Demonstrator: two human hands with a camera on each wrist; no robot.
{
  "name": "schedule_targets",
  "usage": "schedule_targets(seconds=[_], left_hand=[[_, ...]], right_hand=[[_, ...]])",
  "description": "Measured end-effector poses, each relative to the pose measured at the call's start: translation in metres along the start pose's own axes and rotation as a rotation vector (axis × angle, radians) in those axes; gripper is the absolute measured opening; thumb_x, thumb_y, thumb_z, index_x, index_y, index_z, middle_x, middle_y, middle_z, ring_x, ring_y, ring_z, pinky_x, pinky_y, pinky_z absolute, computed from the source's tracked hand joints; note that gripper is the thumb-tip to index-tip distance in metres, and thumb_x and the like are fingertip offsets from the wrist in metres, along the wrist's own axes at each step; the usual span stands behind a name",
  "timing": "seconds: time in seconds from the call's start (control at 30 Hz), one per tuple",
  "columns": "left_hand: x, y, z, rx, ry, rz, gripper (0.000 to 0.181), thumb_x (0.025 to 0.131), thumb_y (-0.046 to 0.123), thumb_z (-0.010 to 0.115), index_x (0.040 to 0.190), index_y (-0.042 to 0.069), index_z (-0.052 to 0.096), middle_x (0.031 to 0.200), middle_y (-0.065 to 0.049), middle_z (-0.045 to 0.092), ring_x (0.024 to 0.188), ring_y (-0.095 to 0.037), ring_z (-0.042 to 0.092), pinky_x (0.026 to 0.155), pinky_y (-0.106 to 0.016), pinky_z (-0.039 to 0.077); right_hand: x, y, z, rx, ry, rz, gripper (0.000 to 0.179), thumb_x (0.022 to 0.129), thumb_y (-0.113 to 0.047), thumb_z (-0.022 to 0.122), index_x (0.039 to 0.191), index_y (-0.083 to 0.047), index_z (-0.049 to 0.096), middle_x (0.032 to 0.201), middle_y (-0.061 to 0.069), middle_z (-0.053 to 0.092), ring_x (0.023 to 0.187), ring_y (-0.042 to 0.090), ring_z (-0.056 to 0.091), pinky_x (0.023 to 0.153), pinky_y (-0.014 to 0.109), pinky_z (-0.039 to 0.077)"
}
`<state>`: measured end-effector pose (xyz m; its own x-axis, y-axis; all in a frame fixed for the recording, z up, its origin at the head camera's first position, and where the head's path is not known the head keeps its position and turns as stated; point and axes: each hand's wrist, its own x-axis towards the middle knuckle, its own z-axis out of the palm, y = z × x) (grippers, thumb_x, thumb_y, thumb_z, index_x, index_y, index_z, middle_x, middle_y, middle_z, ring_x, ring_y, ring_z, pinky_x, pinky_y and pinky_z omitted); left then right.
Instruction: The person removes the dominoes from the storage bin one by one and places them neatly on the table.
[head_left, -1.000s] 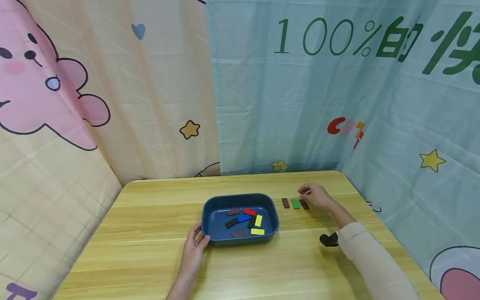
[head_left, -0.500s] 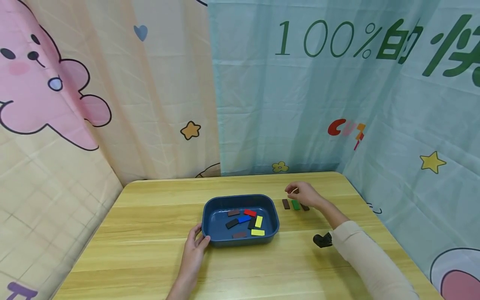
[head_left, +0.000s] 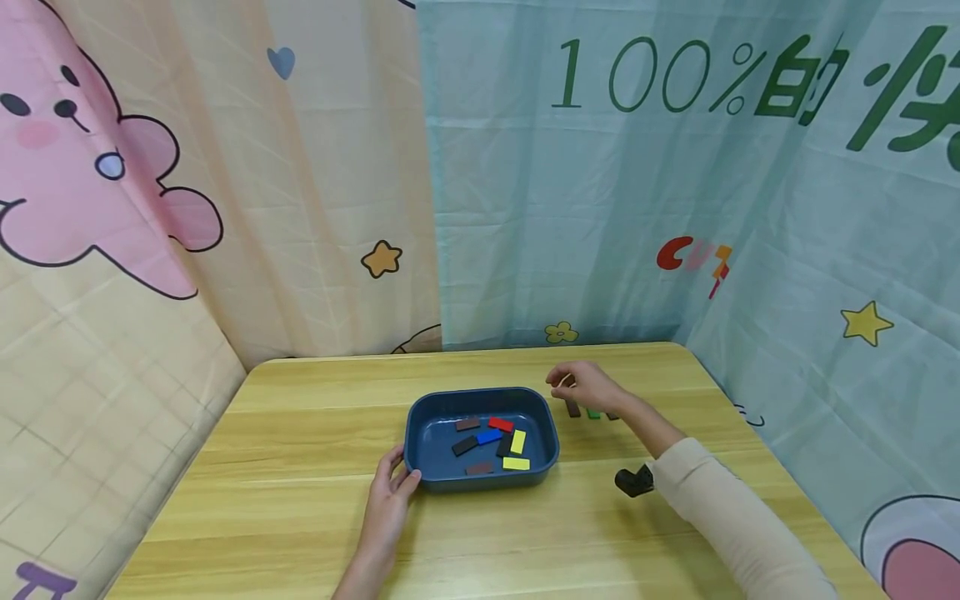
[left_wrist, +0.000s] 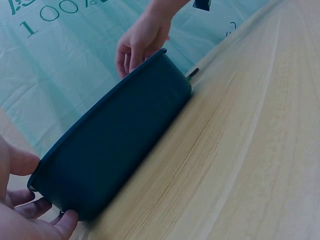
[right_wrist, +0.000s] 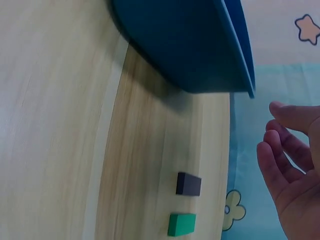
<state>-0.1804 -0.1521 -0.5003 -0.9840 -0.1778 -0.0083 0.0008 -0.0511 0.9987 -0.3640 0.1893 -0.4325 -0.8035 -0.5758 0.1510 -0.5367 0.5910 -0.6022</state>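
A dark blue rectangular plastic box (head_left: pixel 480 483) stands on the table, with several small flat blocks in it. My left hand (head_left: pixel 387 500) holds its near left corner, thumb and fingers spread round the outer wall, as the left wrist view (left_wrist: pixel 30 210) also shows. My right hand (head_left: pixel 588 385) hovers just past the box's right end, fingers loosely bent and nothing between them. Below it a dark brown block (right_wrist: pixel 188 184) and a green block (right_wrist: pixel 181 224) lie in a row on the table. A third dark block (head_left: pixel 613 416) is mostly hidden behind my right wrist.
Inside the box lie a red block (head_left: pixel 501 424), a blue block (head_left: pixel 490 437), and yellow, black and brown ones. A black device (head_left: pixel 633 481) sits at the right sleeve. Printed curtains (head_left: pixel 547 208) close in the wooden table (head_left: pixel 300 450) at the back and sides.
My right hand has moved left, from over the rightmost block in the row towards the box, and now partly covers the row. The left hand and box stay put.
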Motion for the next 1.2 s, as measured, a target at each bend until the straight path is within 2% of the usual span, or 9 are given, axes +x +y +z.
schedule_targets(seconds=[0.23,0.57,0.93,1.2], left_hand=[[-0.001,0.001,-0.001,-0.017,-0.002,0.002,0.054,0.107,0.000,0.047,0.157,-0.007,0.026,0.160,-0.031,0.023,0.145,-0.052,0.030,0.116,-0.057,0.033],[-0.001,0.001,0.000,-0.004,0.003,-0.010,0.053,0.107,0.002,0.049,0.156,-0.005,0.029,0.161,-0.029,0.025,0.145,-0.049,0.032,0.117,-0.056,0.033],[-0.002,0.000,-0.001,-0.007,0.002,-0.019,0.053,0.107,0.002,0.048,0.157,-0.004,0.029,0.161,-0.028,0.024,0.145,-0.049,0.031,0.117,-0.056,0.033],[-0.002,0.001,-0.001,-0.017,-0.006,-0.018,0.053,0.108,0.002,0.048,0.157,-0.004,0.029,0.162,-0.028,0.024,0.146,-0.049,0.031,0.117,-0.056,0.033]], right_hand=[[0.010,-0.015,0.008,-0.019,-0.072,-0.047,0.021,0.095,-0.010,0.076,0.113,0.000,0.073,0.103,0.005,0.071,0.092,0.022,0.070,0.081,0.035,0.060],[0.020,-0.042,0.023,-0.049,-0.199,-0.166,0.029,0.093,-0.012,0.079,0.117,0.004,0.072,0.105,0.014,0.072,0.086,0.013,0.067,0.081,0.029,0.058],[0.030,-0.064,0.053,-0.055,-0.309,-0.215,0.034,0.091,-0.016,0.083,0.117,0.002,0.072,0.103,0.013,0.072,0.085,0.010,0.065,0.079,0.025,0.057],[0.036,-0.072,0.077,-0.116,-0.357,-0.266,0.033,0.089,-0.018,0.084,0.116,-0.004,0.073,0.100,0.007,0.072,0.085,0.009,0.063,0.076,0.023,0.055]])
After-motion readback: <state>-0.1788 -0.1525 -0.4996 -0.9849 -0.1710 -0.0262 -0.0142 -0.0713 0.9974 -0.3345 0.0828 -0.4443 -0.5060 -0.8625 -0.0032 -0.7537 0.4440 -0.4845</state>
